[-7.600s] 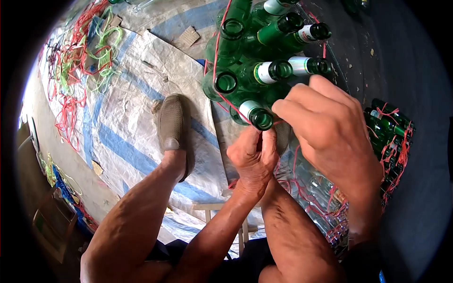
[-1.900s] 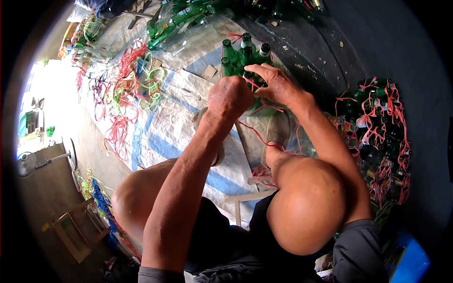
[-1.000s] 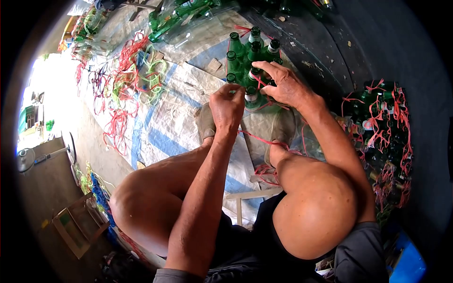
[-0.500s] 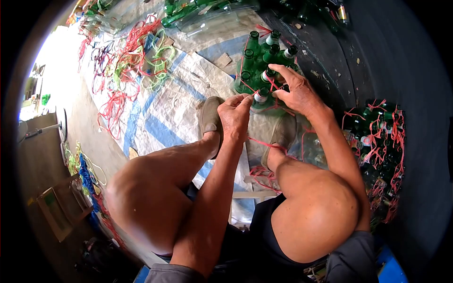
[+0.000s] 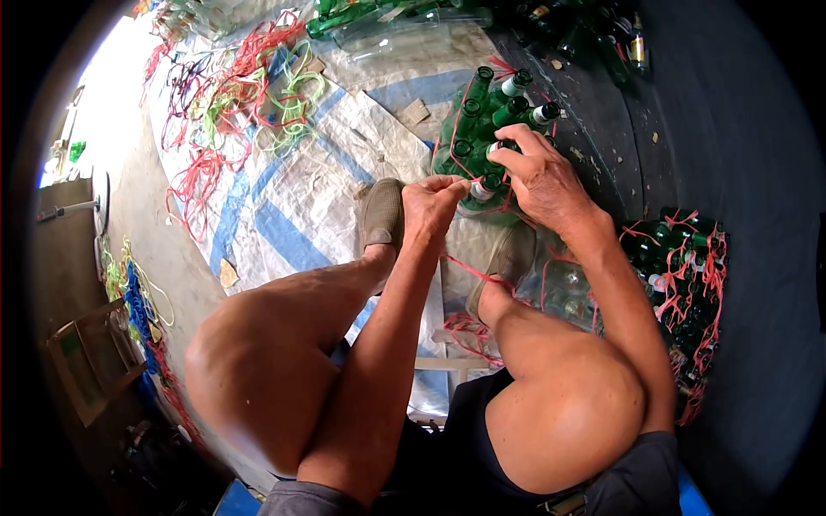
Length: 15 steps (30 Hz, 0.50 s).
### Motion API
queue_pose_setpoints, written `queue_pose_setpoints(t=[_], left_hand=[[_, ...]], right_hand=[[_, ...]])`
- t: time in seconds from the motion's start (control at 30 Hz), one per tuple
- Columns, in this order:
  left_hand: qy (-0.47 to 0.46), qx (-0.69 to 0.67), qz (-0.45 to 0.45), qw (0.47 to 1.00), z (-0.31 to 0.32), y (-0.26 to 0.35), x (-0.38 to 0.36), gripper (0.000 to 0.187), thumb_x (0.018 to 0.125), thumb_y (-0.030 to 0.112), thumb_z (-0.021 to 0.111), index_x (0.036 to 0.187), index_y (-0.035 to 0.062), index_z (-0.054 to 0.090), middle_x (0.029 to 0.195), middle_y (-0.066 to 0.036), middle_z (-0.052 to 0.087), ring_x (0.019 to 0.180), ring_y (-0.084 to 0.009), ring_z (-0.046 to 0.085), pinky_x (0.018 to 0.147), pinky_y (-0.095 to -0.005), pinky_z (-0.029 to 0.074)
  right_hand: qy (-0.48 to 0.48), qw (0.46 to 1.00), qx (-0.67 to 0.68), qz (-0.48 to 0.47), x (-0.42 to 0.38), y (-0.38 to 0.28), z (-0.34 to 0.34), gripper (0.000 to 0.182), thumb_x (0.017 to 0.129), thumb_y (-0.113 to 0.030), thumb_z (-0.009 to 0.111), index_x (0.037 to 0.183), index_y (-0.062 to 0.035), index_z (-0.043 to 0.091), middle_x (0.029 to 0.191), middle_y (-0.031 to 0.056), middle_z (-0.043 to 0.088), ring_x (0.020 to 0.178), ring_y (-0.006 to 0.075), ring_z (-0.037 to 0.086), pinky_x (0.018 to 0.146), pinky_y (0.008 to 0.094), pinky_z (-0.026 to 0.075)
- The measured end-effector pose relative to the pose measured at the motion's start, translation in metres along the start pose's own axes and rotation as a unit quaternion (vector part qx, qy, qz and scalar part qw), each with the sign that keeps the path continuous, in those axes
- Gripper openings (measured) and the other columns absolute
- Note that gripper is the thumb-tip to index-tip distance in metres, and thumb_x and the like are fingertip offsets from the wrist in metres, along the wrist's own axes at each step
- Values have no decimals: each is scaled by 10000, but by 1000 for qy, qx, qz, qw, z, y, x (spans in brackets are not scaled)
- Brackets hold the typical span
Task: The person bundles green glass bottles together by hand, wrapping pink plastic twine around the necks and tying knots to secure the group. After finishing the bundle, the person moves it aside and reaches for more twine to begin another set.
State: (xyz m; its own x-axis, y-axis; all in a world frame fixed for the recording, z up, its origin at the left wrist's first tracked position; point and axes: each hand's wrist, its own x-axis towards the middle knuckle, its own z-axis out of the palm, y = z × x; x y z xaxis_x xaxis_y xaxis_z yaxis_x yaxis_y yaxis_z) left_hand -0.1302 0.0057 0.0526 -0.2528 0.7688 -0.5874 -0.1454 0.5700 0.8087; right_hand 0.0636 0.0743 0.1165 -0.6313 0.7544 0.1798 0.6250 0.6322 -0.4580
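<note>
A cluster of green glass bottles (image 5: 471,107) stands upright on the sheet between my feet, with red plastic string (image 5: 460,107) running around and between the necks. My left hand (image 5: 430,205) is at the near left side of the cluster, thumb and forefinger pinched on a strand of the red string beside the nearest bottle (image 5: 484,189). My right hand (image 5: 548,179) reaches over the right side, its thumb and forefinger closed about the neck of a bottle in the cluster. Its other fingertips are partly hidden among the necks.
Tangled red and green string (image 5: 249,95) lies on the left of the white-and-blue sheet (image 5: 301,181). More bottles (image 5: 379,21) lie at the far edge. Bound bottles (image 5: 688,258) stack at the right beside a dark wall. Loose red string (image 5: 469,331) lies near my right foot (image 5: 512,254).
My right hand's thumb and forefinger have come together around a bottle neck. My left hand keeps its pinch on the string. The bottles appear slightly lower and farther right as the view shifts.
</note>
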Motion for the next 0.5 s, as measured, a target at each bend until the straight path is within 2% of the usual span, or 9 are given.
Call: queue_pose_setpoints(t=[0.13,0.23,0.33,0.5], left_hand=[[7,-11,1,1000,3,-4,7,273,870,216,871,1034,2,829,713,23,657,534,-55,455,489,-265,350],[16,-24,-3,1000,5,-11,14,284,862,217,876,1018,-15,823,749,17,680,579,-61,496,526,-261,379],[27,-37,-2,999,8,-15,17,287,857,215,881,993,-30,818,784,13,699,630,-73,532,577,-259,409],[33,-36,10,999,11,-15,19,251,861,196,882,927,-37,815,792,18,690,683,-80,535,638,-269,424]], right_hand=[[-27,997,-30,-64,16,4,4,242,864,58,662,1037,-74,768,1175,82,691,1165,323,642,1004,422,526],[-90,995,9,-44,23,9,14,286,868,43,639,1049,-113,797,1079,55,708,1142,303,635,1022,422,512],[-110,993,28,-27,27,16,21,385,865,47,602,1096,-171,820,1044,51,706,1155,308,624,1038,433,506],[-240,970,21,35,42,21,16,481,860,30,593,1148,-275,828,1106,46,704,1216,312,597,1056,456,497]])
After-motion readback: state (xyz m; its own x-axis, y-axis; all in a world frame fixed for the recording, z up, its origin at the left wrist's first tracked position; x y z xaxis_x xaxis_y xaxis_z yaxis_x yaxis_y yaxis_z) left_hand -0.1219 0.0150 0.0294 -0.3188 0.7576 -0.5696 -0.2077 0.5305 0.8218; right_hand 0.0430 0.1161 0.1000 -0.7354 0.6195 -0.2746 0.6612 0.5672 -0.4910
